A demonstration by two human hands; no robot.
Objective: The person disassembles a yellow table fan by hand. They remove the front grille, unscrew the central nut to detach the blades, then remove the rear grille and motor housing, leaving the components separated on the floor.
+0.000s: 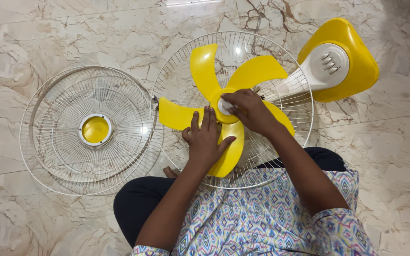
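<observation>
pressing flat on the yellow blade (228,151) at 6 o'clock, the left hand (206,137) with fingers together steadies it so the right hand (248,110), pinched on the white hub cap (224,106), gets grip.

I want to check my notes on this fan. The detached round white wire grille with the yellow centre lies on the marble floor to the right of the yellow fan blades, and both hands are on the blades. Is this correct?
Not quite. The head view shows the detached round white wire grille with the yellow centre lying to the left of the yellow fan blades, not the right. The rest holds: it lies on the marble floor, and the left hand and right hand are on the blades.
</observation>
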